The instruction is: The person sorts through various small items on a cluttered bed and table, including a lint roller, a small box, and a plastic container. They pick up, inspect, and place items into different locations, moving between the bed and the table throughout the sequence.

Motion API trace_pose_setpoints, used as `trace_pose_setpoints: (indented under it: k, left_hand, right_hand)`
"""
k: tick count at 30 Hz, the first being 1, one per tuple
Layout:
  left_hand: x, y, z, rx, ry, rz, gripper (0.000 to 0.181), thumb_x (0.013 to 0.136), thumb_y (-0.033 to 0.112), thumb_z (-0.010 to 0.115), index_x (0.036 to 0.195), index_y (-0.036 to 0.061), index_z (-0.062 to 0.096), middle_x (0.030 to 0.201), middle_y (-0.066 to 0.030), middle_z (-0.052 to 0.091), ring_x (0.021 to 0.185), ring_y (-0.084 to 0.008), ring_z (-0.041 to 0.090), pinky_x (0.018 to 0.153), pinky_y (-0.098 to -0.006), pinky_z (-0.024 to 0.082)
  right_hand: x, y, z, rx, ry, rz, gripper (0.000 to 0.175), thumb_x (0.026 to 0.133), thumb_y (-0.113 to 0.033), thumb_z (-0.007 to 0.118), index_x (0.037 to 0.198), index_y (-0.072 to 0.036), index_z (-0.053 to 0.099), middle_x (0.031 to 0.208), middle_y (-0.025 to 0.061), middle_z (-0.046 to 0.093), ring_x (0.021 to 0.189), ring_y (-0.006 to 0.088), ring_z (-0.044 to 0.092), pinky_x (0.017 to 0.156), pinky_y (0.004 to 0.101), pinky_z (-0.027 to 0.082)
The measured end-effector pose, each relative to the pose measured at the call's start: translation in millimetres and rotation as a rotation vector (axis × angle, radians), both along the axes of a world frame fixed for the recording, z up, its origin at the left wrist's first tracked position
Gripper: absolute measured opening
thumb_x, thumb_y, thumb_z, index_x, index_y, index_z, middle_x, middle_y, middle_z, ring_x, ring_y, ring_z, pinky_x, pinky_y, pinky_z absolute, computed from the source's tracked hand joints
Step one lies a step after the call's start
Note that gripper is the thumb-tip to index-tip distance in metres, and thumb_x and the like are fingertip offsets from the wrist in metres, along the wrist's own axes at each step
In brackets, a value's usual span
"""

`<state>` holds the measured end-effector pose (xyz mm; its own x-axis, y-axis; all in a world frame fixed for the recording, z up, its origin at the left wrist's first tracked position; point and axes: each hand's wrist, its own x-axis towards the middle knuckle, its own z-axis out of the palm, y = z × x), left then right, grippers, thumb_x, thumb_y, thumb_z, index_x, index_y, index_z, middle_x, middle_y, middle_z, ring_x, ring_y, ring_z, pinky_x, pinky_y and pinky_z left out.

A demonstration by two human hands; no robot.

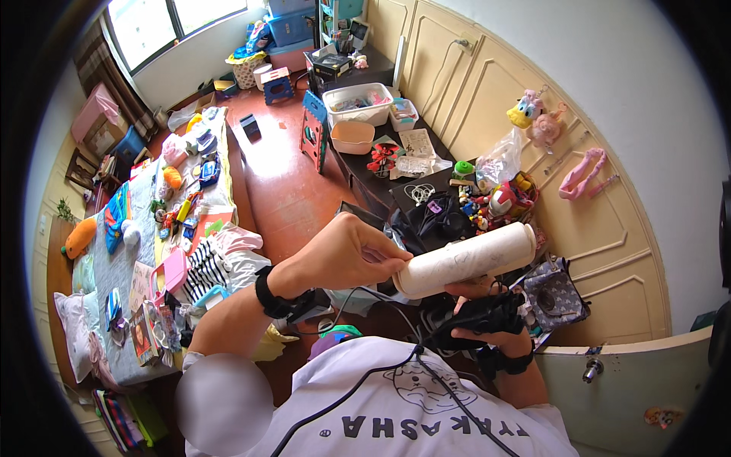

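Note:
A whitish roll, perhaps of paper, with faint line drawings (465,260) is held up in front of my chest, tilted up to the right. My left hand (348,251) pinches its left end between thumb and fingertips. Below the roll, my right hand (482,314) supports its underside with the fingers and also holds a black soft item (485,323), whose kind I cannot tell. Part of the right hand is hidden by the roll and the black item. Black bands circle both wrists, and a dark cable runs near them.
A dark desk (422,128) along the panelled wall bears a white plastic bin (357,117), a peach basin (353,138) and toys. A folding stool (314,134) stands beside it. The bed (134,245) at left is covered with clothes and toys. A door (628,388) is at lower right.

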<state>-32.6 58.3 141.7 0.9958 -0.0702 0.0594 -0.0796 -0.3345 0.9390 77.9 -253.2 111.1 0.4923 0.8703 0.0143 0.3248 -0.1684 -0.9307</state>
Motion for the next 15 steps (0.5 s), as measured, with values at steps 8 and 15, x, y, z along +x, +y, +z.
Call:
trace_pose_setpoints:
  k: [8, 15]
  left_hand:
    - [-3, -2, -3, -0.286, 0.043, -0.003, 0.017, 0.095, 0.002, 0.073, 0.110, -0.0020, 0.079, 0.094, -0.0086, 0.081, 0.091, -0.0099, 0.075, 0.081, -0.0256, 0.062]
    - [-4, -2, 2, 0.018, -0.127, -0.037, 0.009, 0.090, 0.002, 0.074, 0.098, -0.0010, 0.076, 0.087, -0.0108, 0.079, 0.084, -0.0144, 0.079, 0.078, -0.0278, 0.063]
  right_hand:
    - [0, -3, 7, 0.057, -0.062, 0.058, 0.068, 0.070, -0.022, 0.097, 0.134, -0.013, 0.075, 0.099, 0.0028, 0.074, 0.101, 0.0168, 0.067, 0.102, 0.0343, 0.049]
    - [-1, -1, 15, -0.010, -0.078, 0.064, 0.067, 0.071, -0.019, 0.096, 0.134, -0.010, 0.074, 0.108, 0.0064, 0.076, 0.106, 0.0204, 0.068, 0.102, 0.0355, 0.049]
